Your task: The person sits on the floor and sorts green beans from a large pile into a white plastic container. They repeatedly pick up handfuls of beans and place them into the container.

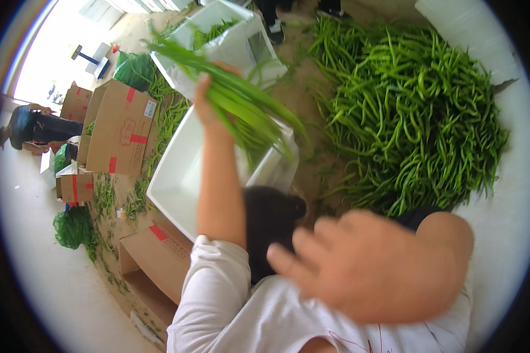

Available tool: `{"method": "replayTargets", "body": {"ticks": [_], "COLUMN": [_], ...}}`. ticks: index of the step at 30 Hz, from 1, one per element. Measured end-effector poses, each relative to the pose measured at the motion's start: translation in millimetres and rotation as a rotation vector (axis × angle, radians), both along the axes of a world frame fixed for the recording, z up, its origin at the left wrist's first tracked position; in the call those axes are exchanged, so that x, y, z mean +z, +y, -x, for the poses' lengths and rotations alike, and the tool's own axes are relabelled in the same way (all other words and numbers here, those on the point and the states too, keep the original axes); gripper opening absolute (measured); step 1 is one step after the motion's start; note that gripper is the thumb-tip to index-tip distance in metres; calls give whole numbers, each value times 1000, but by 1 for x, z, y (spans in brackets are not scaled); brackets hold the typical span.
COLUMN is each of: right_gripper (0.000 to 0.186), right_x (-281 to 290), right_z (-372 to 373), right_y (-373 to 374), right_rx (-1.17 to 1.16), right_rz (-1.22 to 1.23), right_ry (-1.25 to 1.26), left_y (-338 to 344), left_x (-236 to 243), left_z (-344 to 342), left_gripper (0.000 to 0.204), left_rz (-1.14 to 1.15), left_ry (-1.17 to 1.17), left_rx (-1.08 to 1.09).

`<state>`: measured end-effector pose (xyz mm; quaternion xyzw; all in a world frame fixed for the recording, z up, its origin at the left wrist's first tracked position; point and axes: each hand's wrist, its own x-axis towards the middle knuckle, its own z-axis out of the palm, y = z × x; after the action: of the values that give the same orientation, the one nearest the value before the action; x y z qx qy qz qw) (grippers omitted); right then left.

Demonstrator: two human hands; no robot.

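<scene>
Our left hand (206, 107) has its fingers wrapped around a bunch of long green peppers (241, 97), up over the white tub (175, 165). Our blurry right hand (365, 262) is nearer to us than the tub, fingers a bit apart. Left of the tub, a brown carton (107, 126) has red print (126, 130) and a tiny white label (150, 108) we can't read. A big pepper pile (412, 117) lies right of the tub. Our left arm (221, 197) hides some of the tub.
</scene>
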<state>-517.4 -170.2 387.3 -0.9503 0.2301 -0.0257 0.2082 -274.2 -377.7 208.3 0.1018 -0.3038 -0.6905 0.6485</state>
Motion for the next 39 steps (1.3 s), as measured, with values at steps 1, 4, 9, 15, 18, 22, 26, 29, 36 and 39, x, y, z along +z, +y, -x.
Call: {"method": "replayTargets", "body": {"ticks": [1,4,9,15,18,22,26,29,36,39], "right_gripper": [48,49,52,56,58,61,61,61,59,59], "right_x": [4,2,-19,-36,-43,-125,-183,-197,-222,-228], "right_z": [-9,-26,-40,-55,-52,-33,2,-1,-24,-25], "right_y": [11,18,-7,-48,-78,-108,-102,-106,-112,-108], "right_rx": [37,118,246,178,-63,-489,-677,-644,-598,-590], "right_rz": [-41,-21,-29,-102,-136,-295,-524,-551,-460,-476], "right_ry": [64,85,-22,-53,-22,45,212,260,216,228], "left_y": [-6,-10,46,29,-7,17,11,24,10,11], "left_x": [-10,-63,-180,-279,-332,-379,-385,-423,-394,-387], "left_z": [-31,-95,-211,-216,-173,-157,-126,-154,-122,-126], "left_gripper": [34,33,31,20,17,35,73,85,53,40], "left_rz": [-80,-573,-943,-948,-835,-918,-1082,-1046,-639,-656], "left_ry": [-132,-22,-18,-214,-393,-330,-718,-900,-1944,-1828], "left_rx": [69,210,374,290,255,423,330,452,661,495]}}
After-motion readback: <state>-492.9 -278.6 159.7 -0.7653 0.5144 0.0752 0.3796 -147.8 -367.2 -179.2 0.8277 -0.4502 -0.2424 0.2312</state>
